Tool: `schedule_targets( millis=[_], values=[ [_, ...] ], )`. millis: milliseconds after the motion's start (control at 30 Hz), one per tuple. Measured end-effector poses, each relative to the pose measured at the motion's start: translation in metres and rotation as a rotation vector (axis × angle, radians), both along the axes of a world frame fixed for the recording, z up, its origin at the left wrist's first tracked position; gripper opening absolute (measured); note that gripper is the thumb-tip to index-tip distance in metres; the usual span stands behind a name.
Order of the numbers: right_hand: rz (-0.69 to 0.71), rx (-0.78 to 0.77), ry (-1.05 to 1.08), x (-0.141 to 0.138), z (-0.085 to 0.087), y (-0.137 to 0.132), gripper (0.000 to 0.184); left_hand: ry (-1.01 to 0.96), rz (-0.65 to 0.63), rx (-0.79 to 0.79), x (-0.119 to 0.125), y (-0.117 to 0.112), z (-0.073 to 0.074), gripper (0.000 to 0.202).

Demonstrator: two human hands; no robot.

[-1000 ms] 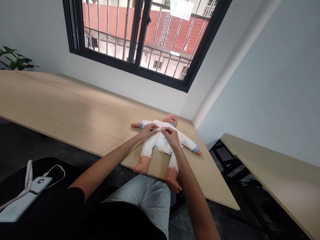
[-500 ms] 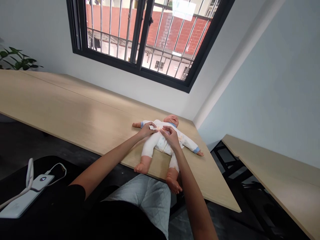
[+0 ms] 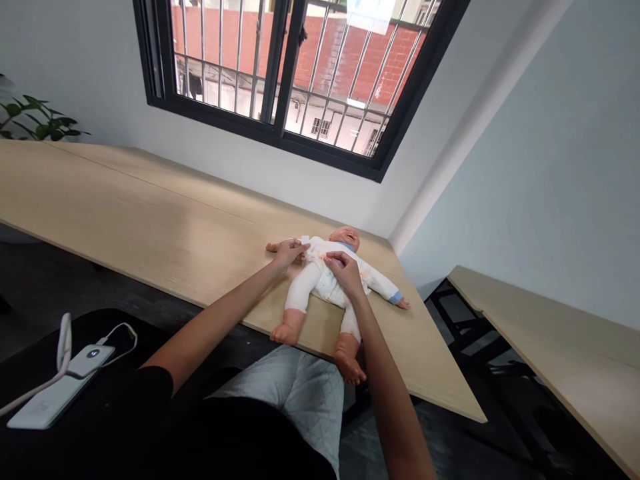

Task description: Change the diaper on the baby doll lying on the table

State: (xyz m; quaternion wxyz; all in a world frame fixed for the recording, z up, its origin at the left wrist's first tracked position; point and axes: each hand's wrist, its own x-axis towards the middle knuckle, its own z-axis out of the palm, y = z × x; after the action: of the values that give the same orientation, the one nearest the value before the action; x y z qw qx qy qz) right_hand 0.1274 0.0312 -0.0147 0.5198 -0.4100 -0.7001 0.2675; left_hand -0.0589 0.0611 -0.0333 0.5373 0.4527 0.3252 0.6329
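A baby doll (image 3: 320, 285) lies on its back in the middle of the frame, near the front edge of a long light wooden table (image 3: 150, 220). Its head points toward the wall corner and its bare feet toward the person. It wears a white romper (image 3: 300, 293) with blue cuffs. The left hand (image 3: 287, 252) rests at the doll's shoulder on the picture's left, its fingertips closed on a small white flap (image 3: 305, 239) of the romper, held out to the side. The right hand (image 3: 345, 273) lies on the doll's chest, fingers bent and drawn together, pinching the cloth there. The two hands are near each other but apart. A barred window (image 3: 280, 67) fills the upper middle and a green plant (image 3: 35, 120) stands at the far left edge. At the lower left, a white flat device (image 3: 55, 393) with a cable lies on a dark surface. A second wooden table (image 3: 550, 340) runs along the right.
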Motion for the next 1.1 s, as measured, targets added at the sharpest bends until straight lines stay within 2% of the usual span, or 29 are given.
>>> schedule_targets(
  millis=[200,400,533,633,733,833,967,1100],
  values=[
    [-0.012,0.021,-0.016,0.0,0.0,0.0,0.036,0.013,0.035,-0.029,-0.004,0.003,-0.002,0.04],
    [0.0,0.021,-0.008,0.001,0.0,0.001,0.034,0.026,-0.018,0.008,-0.002,-0.003,0.004,0.042],
    [0.001,0.021,0.015,0.0,0.001,-0.001,0.038,0.128,-0.112,0.099,0.003,-0.009,0.009,0.039],
    [-0.027,0.044,-0.004,-0.003,0.001,-0.003,0.043,0.263,-0.177,0.224,0.006,-0.014,0.011,0.034],
    [-0.047,0.091,-0.057,-0.005,0.001,-0.003,0.032,0.339,-0.195,0.323,0.009,-0.016,0.012,0.032],
    [-0.059,0.107,-0.066,-0.004,0.0,0.0,0.031,0.362,-0.199,0.325,0.01,-0.013,0.009,0.03],
    [-0.088,0.045,0.071,-0.002,-0.002,0.005,0.037,0.369,-0.117,0.296,0.011,-0.005,0.0,0.032],
    [-0.157,-0.068,0.279,-0.003,-0.003,0.004,0.034,0.352,-0.07,0.254,0.013,0.0,-0.007,0.035]
  ],
)
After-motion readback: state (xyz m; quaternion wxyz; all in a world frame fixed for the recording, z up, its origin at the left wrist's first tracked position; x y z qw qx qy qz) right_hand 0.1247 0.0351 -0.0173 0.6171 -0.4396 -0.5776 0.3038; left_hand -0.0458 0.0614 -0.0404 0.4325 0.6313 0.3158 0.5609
